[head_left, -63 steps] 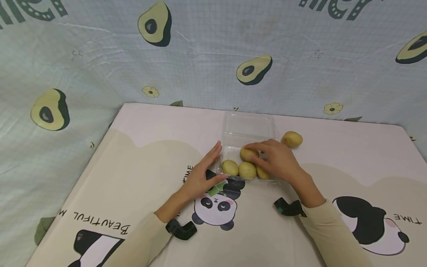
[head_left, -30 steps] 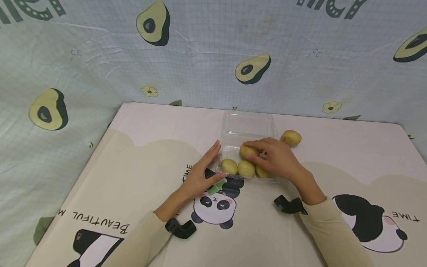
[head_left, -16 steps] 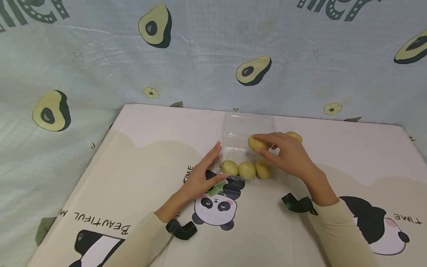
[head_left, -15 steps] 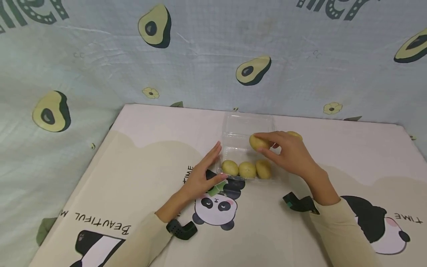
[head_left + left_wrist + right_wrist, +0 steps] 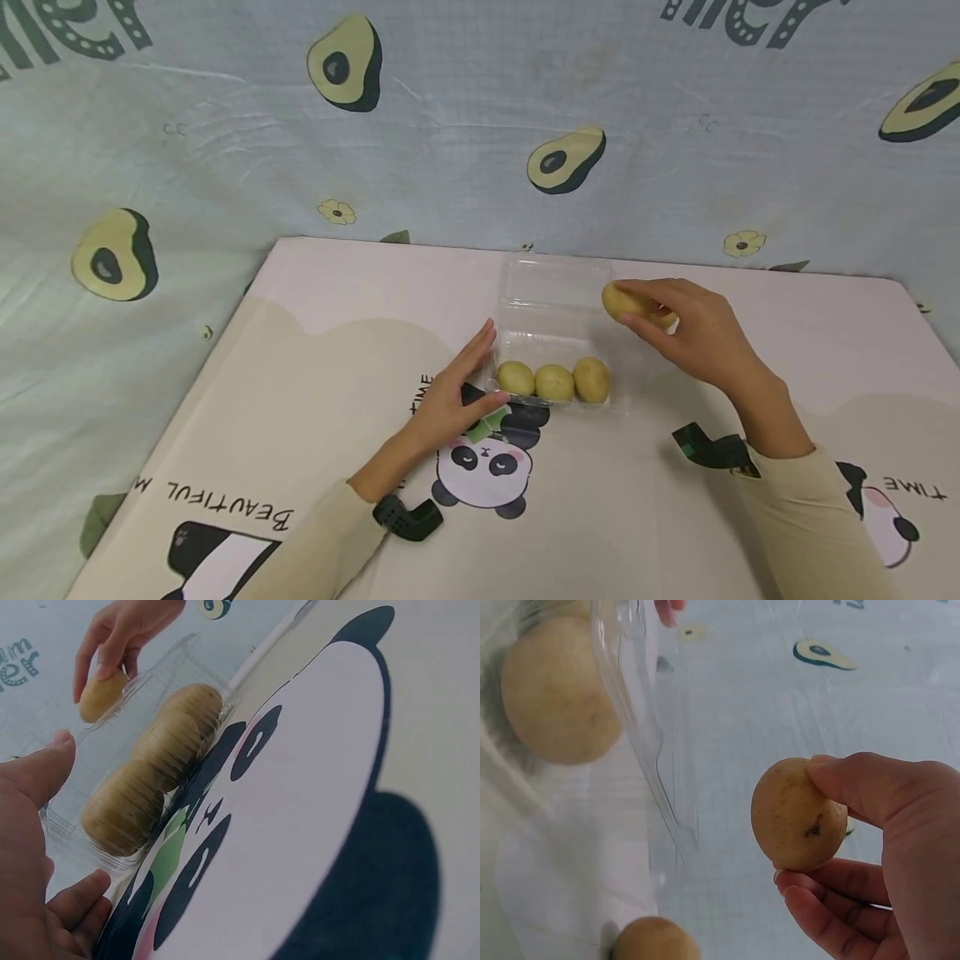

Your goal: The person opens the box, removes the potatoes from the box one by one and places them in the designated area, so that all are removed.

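My right hand (image 5: 697, 333) pinches a potato (image 5: 621, 302) between thumb and fingers, past the right side of a clear plastic clamshell box (image 5: 551, 346). A dark spot marks this held potato (image 5: 795, 814) in the right wrist view. Three potatoes (image 5: 554, 382) sit in a row along the box's near side, and its lid (image 5: 555, 281) lies folded back. My left hand (image 5: 453, 396) rests at the box's left side, fingers straight and thumb at the near corner. In the left wrist view the box's potatoes (image 5: 124, 810) show through its wall.
Another potato (image 5: 666, 318) lies on the table right of the box, mostly hidden behind my right hand. A panda-print cloth (image 5: 592, 517) covers the table. Behind it hangs an avocado-print sheet (image 5: 450, 167).
My right hand has lifted the potato out of the box and carried it to the right, past the box's side. My left hand stays at the box.
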`<state>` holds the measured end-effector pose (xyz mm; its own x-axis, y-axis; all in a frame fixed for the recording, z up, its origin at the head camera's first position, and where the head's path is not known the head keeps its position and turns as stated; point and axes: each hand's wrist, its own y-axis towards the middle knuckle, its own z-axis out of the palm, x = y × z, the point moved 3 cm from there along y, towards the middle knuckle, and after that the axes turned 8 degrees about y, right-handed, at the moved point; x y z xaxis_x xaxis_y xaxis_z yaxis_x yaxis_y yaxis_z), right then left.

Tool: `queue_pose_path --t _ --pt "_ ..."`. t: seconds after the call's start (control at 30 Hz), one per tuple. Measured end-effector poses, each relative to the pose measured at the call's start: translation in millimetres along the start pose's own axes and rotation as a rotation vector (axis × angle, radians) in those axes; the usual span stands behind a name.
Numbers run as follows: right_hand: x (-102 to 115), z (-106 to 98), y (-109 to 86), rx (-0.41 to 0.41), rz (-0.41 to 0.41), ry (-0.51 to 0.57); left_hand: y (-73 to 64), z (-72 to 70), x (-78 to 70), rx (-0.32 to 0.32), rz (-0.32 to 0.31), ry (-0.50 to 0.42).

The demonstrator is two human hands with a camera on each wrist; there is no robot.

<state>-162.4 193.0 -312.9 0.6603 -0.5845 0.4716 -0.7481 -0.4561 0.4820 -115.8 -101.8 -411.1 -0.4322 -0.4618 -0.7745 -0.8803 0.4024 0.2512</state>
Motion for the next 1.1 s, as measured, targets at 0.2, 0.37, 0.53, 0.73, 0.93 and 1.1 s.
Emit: queue_pose_path --t 0.2,0.37,0.53,0.73,0.93,1.1 --pt "-12 -9 -7.0 -0.024 0.018 -0.034 -0.4 -0.3 -0.6 -0.004 0.006 0.002" --pt "-18 -19 -12.2 -0.052 0.01 -0.055 -0.1 0.1 -1.1 0.001 0.0 0.001" --pt "-25 -27 -18.3 -0.071 0.02 -0.067 0.4 -0.4 -1.3 0.002 -0.007 0.005" --pt "-35 -33 -26.0 -0.093 0.042 -0.073 0.2 -0.1 -0.9 0.002 -0.006 0.004" --pt "-43 -38 -32.0 -0.138 0.043 -0.047 0.6 0.3 -0.9 0.001 -0.008 -0.005" --pt "-50 -40 -37.1 -0.148 0.072 -0.049 0.5 0.3 -0.2 0.001 -0.006 -0.006"
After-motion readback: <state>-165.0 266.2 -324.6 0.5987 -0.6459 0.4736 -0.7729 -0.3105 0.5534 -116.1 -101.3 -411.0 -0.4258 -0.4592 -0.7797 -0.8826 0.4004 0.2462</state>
